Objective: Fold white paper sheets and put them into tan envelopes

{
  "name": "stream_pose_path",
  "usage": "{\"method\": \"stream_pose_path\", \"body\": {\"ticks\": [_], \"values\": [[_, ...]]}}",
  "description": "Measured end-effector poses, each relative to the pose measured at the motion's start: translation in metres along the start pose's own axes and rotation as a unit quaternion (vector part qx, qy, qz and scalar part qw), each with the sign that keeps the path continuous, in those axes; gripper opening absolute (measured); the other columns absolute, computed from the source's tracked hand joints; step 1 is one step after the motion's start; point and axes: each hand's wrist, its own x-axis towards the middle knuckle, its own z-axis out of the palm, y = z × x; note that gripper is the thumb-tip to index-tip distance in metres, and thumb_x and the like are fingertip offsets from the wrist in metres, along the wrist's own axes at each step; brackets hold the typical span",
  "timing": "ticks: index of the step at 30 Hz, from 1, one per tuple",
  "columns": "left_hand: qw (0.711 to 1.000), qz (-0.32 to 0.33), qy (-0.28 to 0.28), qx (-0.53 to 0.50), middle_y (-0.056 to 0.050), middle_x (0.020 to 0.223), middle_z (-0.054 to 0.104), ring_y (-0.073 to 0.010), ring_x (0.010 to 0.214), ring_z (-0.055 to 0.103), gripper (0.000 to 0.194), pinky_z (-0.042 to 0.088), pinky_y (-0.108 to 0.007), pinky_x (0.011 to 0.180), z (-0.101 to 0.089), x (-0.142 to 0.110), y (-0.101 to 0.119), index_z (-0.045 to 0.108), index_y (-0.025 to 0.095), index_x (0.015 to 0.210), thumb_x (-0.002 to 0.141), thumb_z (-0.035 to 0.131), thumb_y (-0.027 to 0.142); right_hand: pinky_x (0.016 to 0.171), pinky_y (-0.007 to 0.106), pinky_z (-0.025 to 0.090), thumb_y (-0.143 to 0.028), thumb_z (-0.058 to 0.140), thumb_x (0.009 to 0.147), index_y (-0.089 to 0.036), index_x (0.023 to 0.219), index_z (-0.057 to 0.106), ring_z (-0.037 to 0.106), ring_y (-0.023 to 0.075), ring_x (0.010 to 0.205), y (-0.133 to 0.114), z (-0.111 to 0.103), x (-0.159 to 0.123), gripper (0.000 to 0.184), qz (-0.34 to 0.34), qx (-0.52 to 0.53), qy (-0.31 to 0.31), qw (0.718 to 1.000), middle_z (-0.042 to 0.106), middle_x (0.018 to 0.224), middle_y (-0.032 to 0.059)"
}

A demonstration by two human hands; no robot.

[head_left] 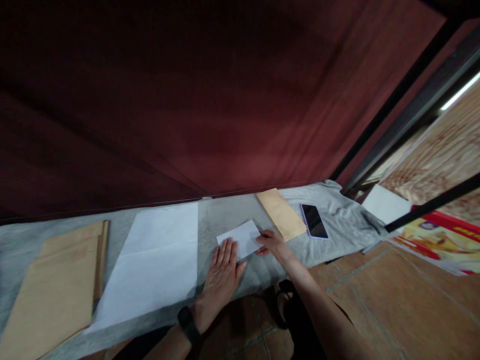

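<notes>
A small folded sheet of white paper [245, 236] lies on the grey cloth in front of me. My left hand [224, 265] rests flat on its near left part, fingers stretched out, with a dark band on the wrist. At the paper's right edge, my right hand [270, 243] is closed, its thumb and fingers pinching that edge. Just beyond the right hand is a stack of tan envelopes [281, 212]. To the left of my left hand lie large white paper sheets [161, 260] with a faint crease across them.
Large brown kraft envelopes [60, 285] lie at the far left. A phone [314, 221] sits right of the tan envelopes. Grey cloth [348, 222] covers the narrow surface, backed by a dark red panel [225, 125]. A colourful printed box [442, 242] stands on the tiled floor at right.
</notes>
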Motion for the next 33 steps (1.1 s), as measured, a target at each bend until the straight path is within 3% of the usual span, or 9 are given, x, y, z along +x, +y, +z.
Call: {"method": "stream_pose_path", "body": {"ticks": [3, 5, 8, 11, 14, 17, 19, 27, 33], "values": [[1.0, -0.025, -0.011, 0.002, -0.02, 0.153, 0.043, -0.0321, 0.144, 0.039, 0.059, 0.037, -0.05, 0.115, 0.008, 0.002, -0.001, 0.045, 0.009, 0.146, 0.098, 0.041, 0.042, 0.047, 0.025, 0.047, -0.034, 0.068, 0.078, -0.021, 0.068, 0.059, 0.059, 0.0151, 0.045, 0.004, -0.004, -0.002, 0.019, 0.022, -0.089, -0.004, 0.996, 0.058, 0.05, -0.0031], [0.999, -0.037, -0.007, -0.001, -0.019, 0.154, 0.041, -0.0332, 0.144, 0.038, 0.057, 0.037, -0.051, 0.115, 0.01, 0.004, -0.001, 0.047, 0.01, 0.146, 0.098, 0.042, 0.04, 0.053, 0.025, 0.047, -0.03, 0.07, 0.078, -0.022, 0.068, 0.059, 0.062, 0.0163, 0.052, 0.005, -0.009, -0.005, 0.017, 0.008, -0.141, 0.016, 0.99, 0.06, 0.052, -0.0019], [0.999, -0.046, -0.001, 0.002, -0.02, 0.155, 0.041, -0.0341, 0.144, 0.038, 0.055, 0.037, -0.052, 0.115, 0.009, 0.006, 0.0, 0.048, 0.01, 0.145, 0.096, 0.042, 0.035, 0.07, 0.03, 0.051, -0.031, 0.062, 0.088, -0.02, 0.089, 0.066, 0.07, 0.0225, 0.079, 0.003, -0.008, -0.013, 0.012, -0.063, -0.308, 0.094, 0.945, 0.072, 0.079, 0.0065], [0.999, -0.044, -0.004, 0.006, -0.019, 0.155, 0.041, -0.033, 0.145, 0.036, 0.055, 0.035, -0.052, 0.116, 0.01, 0.006, 0.0, 0.047, 0.01, 0.145, 0.095, 0.042, 0.031, 0.088, 0.036, 0.05, -0.033, 0.046, 0.1, -0.018, 0.113, 0.064, 0.068, 0.0255, 0.102, -0.002, 0.007, -0.019, 0.028, -0.162, -0.415, 0.137, 0.885, 0.072, 0.108, 0.0135], [0.999, -0.034, -0.01, 0.008, -0.018, 0.155, 0.041, -0.0314, 0.147, 0.033, 0.057, 0.033, -0.051, 0.117, 0.013, 0.004, -0.001, 0.043, 0.01, 0.148, 0.094, 0.039, 0.028, 0.108, 0.037, 0.041, -0.035, 0.035, 0.104, -0.017, 0.132, 0.058, 0.056, 0.0234, 0.127, -0.003, 0.029, -0.022, 0.04, -0.281, -0.422, 0.074, 0.858, 0.061, 0.137, 0.0127], [0.999, -0.027, -0.017, 0.007, -0.021, 0.155, 0.039, -0.0314, 0.148, 0.03, 0.058, 0.03, -0.051, 0.119, 0.018, 0.003, -0.002, 0.041, 0.004, 0.149, 0.094, 0.036, 0.024, 0.12, 0.042, 0.028, -0.04, 0.033, 0.106, -0.019, 0.144, 0.049, 0.041, 0.0233, 0.142, 0.003, 0.045, -0.021, 0.047, -0.337, -0.442, 0.009, 0.831, 0.046, 0.153, 0.0079], [0.999, -0.031, -0.015, 0.002, -0.021, 0.156, 0.037, -0.0311, 0.148, 0.029, 0.059, 0.03, -0.051, 0.119, 0.02, 0.002, -0.003, 0.039, 0.002, 0.149, 0.094, 0.035, 0.024, 0.121, 0.044, 0.025, -0.041, 0.035, 0.105, -0.02, 0.148, 0.045, 0.037, 0.0236, 0.145, 0.007, 0.049, -0.019, 0.049, -0.333, -0.46, 0.006, 0.823, 0.041, 0.157, 0.0078], [0.997, -0.078, -0.014, 0.009, -0.022, 0.156, 0.037, -0.0321, 0.148, 0.031, 0.063, 0.029, -0.05, 0.119, 0.015, 0.001, -0.011, 0.039, 0.0, 0.148, 0.094, 0.038, 0.033, 0.119, 0.045, 0.025, -0.041, 0.036, 0.105, -0.012, 0.153, 0.037, 0.033, 0.0263, 0.147, 0.017, 0.037, -0.012, 0.056, -0.27, -0.482, 0.101, 0.828, 0.038, 0.157, 0.0148], [0.995, -0.099, -0.011, 0.031, -0.019, 0.155, 0.04, -0.0309, 0.147, 0.033, 0.064, 0.027, -0.049, 0.12, 0.009, 0.001, -0.012, 0.04, 0.004, 0.149, 0.096, 0.037, 0.039, 0.112, 0.047, 0.033, -0.038, 0.038, 0.103, -0.014, 0.145, 0.048, 0.043, 0.0301, 0.138, 0.015, 0.022, -0.011, 0.049, -0.234, -0.475, 0.154, 0.834, 0.047, 0.151, 0.0158]]}}
